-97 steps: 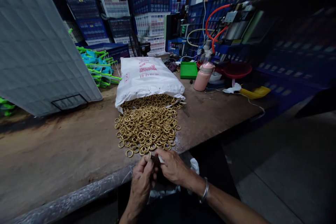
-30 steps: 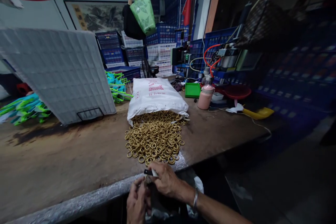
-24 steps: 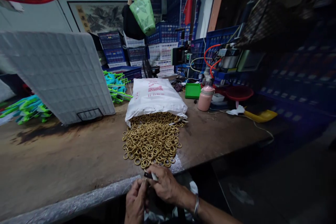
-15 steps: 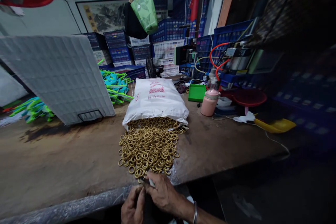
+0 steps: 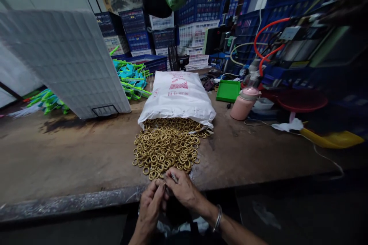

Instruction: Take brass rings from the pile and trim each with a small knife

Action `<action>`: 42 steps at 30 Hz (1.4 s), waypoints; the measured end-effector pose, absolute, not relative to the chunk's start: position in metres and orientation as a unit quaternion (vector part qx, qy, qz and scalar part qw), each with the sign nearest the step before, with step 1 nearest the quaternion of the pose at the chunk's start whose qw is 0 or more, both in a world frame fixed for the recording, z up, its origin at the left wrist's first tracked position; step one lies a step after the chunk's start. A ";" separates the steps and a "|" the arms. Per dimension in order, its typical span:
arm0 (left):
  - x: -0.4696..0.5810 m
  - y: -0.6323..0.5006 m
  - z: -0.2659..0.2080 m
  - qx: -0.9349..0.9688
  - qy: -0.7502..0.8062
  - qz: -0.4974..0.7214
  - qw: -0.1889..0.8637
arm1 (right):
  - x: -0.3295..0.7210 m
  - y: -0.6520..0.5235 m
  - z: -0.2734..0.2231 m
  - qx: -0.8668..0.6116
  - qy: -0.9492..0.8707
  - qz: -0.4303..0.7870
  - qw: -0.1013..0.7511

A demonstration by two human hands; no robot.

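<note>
Brass-coloured rings spill in a heap from the mouth of a white sack with red print, lying on the wooden table. At the table's front edge, just below the heap, my two hands meet at the fingertips. My right hand, with a metal bangle at the wrist, is closed round a small grey metal tool; its full shape is hidden by the fingers. My left hand pinches with thumb and fingers against the tool's tip; what lies in that pinch is too small to make out.
A grey ribbed panel stands at the left, with green and blue plastic pieces behind it. To the right are a green tray, a pink bottle, a red dish and a yellow scoop. Crates are stacked behind.
The view has tilted down and shifted, so more of my hands and lap shows. My left hand has come up closer against my right, which still grips the metal tool.
</note>
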State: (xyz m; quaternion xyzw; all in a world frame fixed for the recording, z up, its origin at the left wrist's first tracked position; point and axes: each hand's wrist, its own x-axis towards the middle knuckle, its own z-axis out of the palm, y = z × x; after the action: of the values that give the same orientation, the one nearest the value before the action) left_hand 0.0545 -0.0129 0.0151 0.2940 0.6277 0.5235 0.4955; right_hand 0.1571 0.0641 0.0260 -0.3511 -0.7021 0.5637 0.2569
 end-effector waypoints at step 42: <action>0.015 -0.049 0.031 0.311 0.500 0.577 0.566 | 0.134 0.049 0.011 -0.423 -0.872 0.217 0.119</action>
State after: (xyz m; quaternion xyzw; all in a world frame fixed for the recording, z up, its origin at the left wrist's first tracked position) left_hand 0.0154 -0.0494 0.0306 0.3114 0.4997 0.5774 0.5656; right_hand 0.1336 0.0491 0.0107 -0.4232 -0.8717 0.2168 0.1187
